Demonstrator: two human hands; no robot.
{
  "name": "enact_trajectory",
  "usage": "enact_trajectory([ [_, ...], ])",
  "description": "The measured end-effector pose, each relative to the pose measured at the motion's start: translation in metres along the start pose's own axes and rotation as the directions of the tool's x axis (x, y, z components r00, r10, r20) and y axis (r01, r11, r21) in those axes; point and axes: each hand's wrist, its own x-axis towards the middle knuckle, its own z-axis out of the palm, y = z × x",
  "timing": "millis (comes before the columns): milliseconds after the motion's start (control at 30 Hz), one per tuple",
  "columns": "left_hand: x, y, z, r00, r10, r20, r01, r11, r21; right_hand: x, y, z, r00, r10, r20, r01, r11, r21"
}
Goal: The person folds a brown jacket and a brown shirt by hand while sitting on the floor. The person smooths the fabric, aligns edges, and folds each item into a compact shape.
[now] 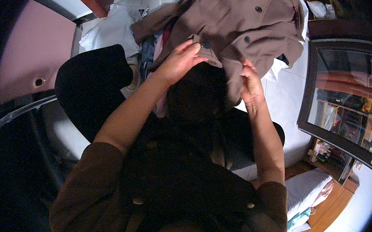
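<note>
A brown coat (221, 16) with dark round buttons lies spread over a pile in front of me, its lower part reaching my lap. My left hand (183, 59) pinches a folded edge of the coat beside one dark button. On the other side, my right hand (251, 82) grips another edge of the same coat, thumb uppermost. Dark shadow fills the gap between my two hands. One coat sleeve (156, 21) stretches out to the left over other clothes. Another button (247, 39) shows on the cloth above my right hand.
A white plastic bag (110, 32) lies on the tiled floor at left, near a pink panel (38, 45). To the right stands a dark-framed glass door (347, 104). Beyond it, at lower right, is wooden furniture (331, 202) with bedding (307, 188). More bags (317, 8) sit at upper right.
</note>
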Motion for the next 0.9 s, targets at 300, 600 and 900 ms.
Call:
enact_trajectory([
  [300, -0.009, 0.024, -0.042, 0.835, 0.217, -0.505, -0.159, 0.975, 0.156, -0.072, -0.112, -0.119, 0.739, -0.403, -0.540, 0.443, 0.894, -0.062],
  [600, 0.002, 0.029, -0.038, 0.750, 0.194, -0.633, -0.180, 0.980, 0.087, -0.061, -0.113, -0.205, 0.733, -0.258, -0.630, 0.402, 0.911, 0.093],
  [900, 0.029, 0.064, -0.037, 0.848, 0.000, -0.529, -0.201, 0.925, -0.323, -0.027, -0.118, -0.196, 0.686, -0.336, -0.645, 0.364, 0.926, -0.096],
])
